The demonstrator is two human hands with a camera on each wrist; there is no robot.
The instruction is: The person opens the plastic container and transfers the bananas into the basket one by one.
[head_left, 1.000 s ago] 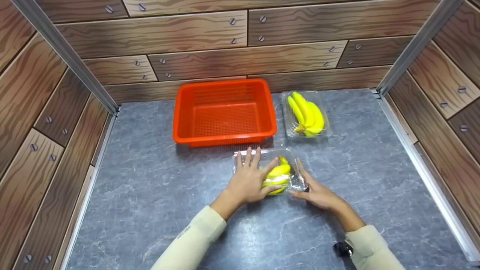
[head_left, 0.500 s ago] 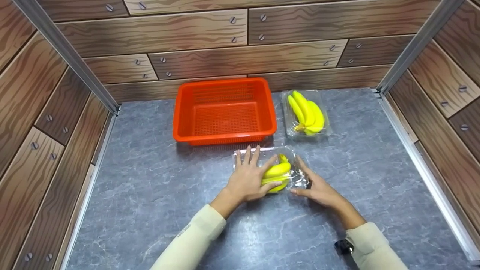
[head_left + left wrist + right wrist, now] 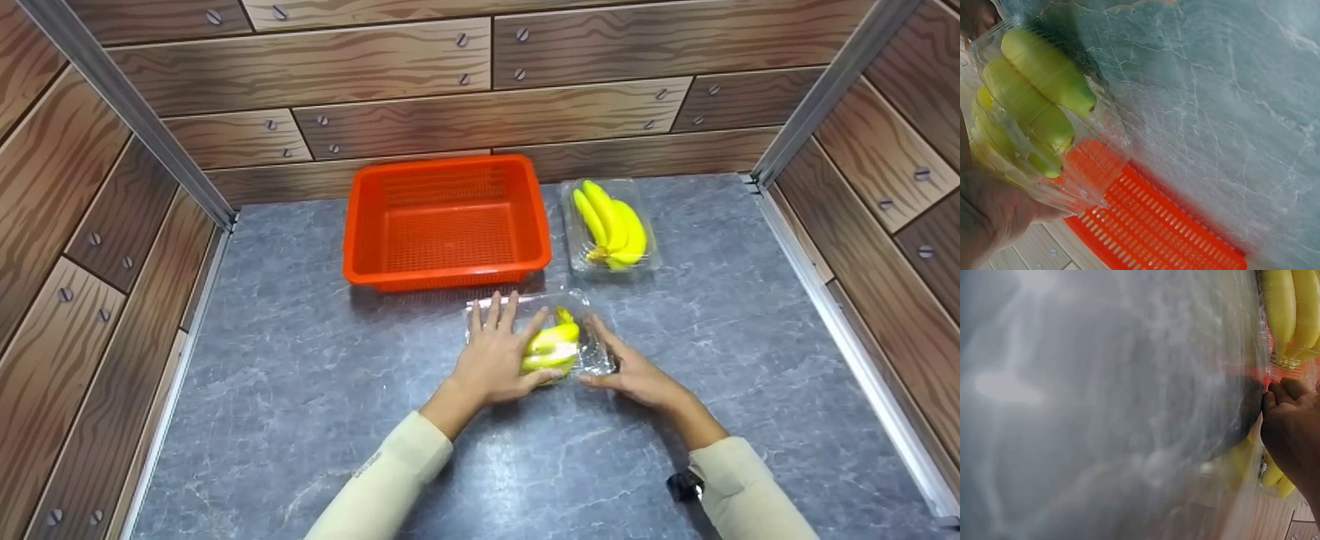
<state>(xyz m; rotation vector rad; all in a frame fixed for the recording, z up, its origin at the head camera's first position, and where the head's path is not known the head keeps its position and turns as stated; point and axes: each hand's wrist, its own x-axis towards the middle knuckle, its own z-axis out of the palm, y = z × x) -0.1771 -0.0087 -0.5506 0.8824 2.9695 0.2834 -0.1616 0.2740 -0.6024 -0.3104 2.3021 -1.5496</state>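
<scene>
A clear plastic clamshell box (image 3: 585,300) with a bunch of yellow bananas (image 3: 555,341) inside lies on the grey marbled table in front of me. My left hand (image 3: 495,360) rests across its left part, fingers spread, covering some of the fruit. At the box's right end is my right hand (image 3: 637,379), thumb and fingers apart along the edge. In the left wrist view the green-tinged ends of the bananas (image 3: 1050,76) show through the plastic, beside the left palm (image 3: 999,208). The right wrist view has the right hand's fingers (image 3: 1286,391) at the box's end.
Behind the box stands a red perforated basket (image 3: 446,274), with nothing in it. To its right sits a second clear box (image 3: 649,195) of bananas (image 3: 615,225). Wood-patterned walls (image 3: 375,67) with metal corner posts enclose the table at the back and sides.
Both hands stay at the box with only slight shifts. The right hand's fingers and thumb have moved a little along the box's right end. Basket and second box have not moved.
</scene>
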